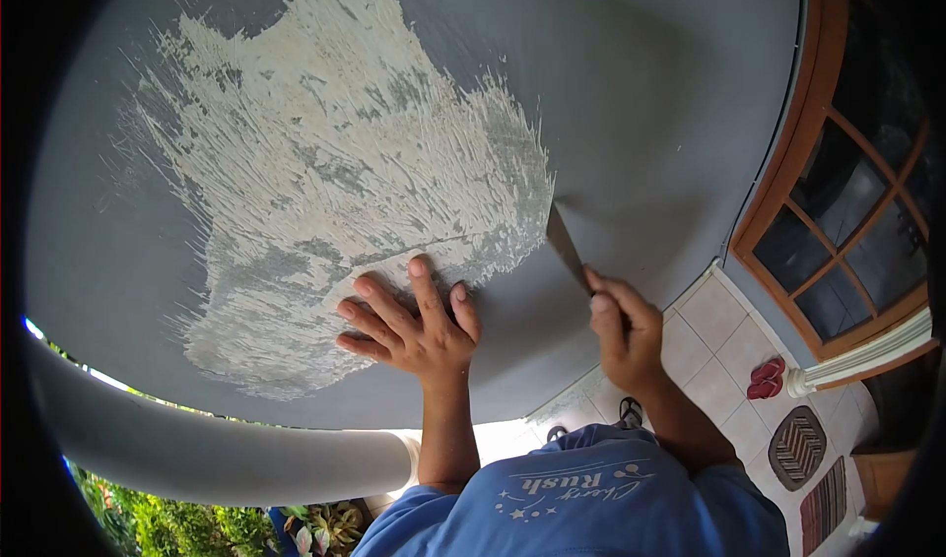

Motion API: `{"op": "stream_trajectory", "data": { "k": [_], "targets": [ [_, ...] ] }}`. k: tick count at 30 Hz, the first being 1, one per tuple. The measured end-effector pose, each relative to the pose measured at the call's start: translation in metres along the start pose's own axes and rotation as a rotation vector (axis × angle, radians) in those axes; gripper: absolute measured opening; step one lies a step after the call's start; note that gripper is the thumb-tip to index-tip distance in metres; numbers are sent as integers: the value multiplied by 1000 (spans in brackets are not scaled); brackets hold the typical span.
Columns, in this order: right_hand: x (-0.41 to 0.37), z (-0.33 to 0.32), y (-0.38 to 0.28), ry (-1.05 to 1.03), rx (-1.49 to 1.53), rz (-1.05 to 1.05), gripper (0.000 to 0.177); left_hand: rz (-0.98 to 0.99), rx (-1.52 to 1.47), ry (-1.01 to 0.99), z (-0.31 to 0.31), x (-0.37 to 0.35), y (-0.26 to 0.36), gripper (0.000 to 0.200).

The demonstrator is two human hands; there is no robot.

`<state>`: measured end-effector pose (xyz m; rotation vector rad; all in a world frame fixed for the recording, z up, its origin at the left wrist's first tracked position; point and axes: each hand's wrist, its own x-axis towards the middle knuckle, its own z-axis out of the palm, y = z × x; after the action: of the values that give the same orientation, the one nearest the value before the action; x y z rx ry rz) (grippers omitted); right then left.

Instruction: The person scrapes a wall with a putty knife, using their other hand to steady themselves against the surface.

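Note:
A grey wall [631, 94] carries a large scraped patch [325, 153], pale and streaked with rough, jagged edges. With its fingers spread, my left hand [419, 335] lies flat against the lower part of this patch, holding nothing. My right hand [629, 332] is closed round a scraper [566, 245], whose handle is hidden in the fist. The thin metal blade points up and to the left, its tip at the patch's right edge. A thin crack-like line runs across the patch just above my left fingers.
A wooden-framed glass window [838, 212] is at the right. Below lie red slippers [766, 379], an oval mat [797, 448] and a striped mat [824, 506] on floor tiles [705, 394]. A round white column [236, 454] and green plants [187, 518] are at lower left.

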<state>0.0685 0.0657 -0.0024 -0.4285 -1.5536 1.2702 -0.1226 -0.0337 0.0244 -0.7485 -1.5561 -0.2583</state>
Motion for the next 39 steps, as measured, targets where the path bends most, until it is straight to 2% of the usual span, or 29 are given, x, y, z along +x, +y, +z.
{"op": "stream_trajectory", "data": {
  "k": [3, 6, 9, 10, 13, 14, 18, 22, 25, 28, 32, 35, 36, 39],
  "targets": [
    [9, 4, 1, 4, -142, -189, 25, -6, -2, 9, 2, 3, 3, 59],
    [34, -4, -18, 53, -6, -39, 24, 4, -6, -14, -2, 0, 2, 59],
    [31, -3, -24, 11, -66, -83, 24, 9, -10, -18, -3, 2, 1, 60],
    [19, 2, -15, -5, -101, -174, 23, 16, -8, -12, -3, 3, 1, 60],
    [15, 8, -12, 21, -160, -263, 22, 15, 5, 0, 2, 5, 3, 60],
    [23, 3, -14, 56, -135, -240, 23, 17, 3, -7, 0, 5, 3, 60],
    [40, -10, -37, -34, -8, -15, 23, 32, 11, -36, -5, 1, 1, 61],
    [16, 4, -10, -12, -156, -253, 23, 22, 17, -8, -1, 2, 2, 61],
    [43, 2, -18, 87, -142, -317, 24, 14, 7, -30, -3, 2, 2, 61],
    [59, -14, -42, -12, -39, -46, 24, 25, 1, -24, -2, 2, 1, 60],
    [20, -5, -17, -41, -202, -221, 24, 18, -5, -26, -3, 3, 2, 60],
    [43, -10, -28, 18, -198, -326, 24, 59, 7, -6, -1, 3, -1, 61],
    [48, -25, -55, -132, -190, -54, 25, 58, -7, -20, -3, 3, -2, 61],
    [52, -39, -63, -130, -264, 9, 28, 50, 15, -43, -4, 2, 0, 62]
  ]
}}
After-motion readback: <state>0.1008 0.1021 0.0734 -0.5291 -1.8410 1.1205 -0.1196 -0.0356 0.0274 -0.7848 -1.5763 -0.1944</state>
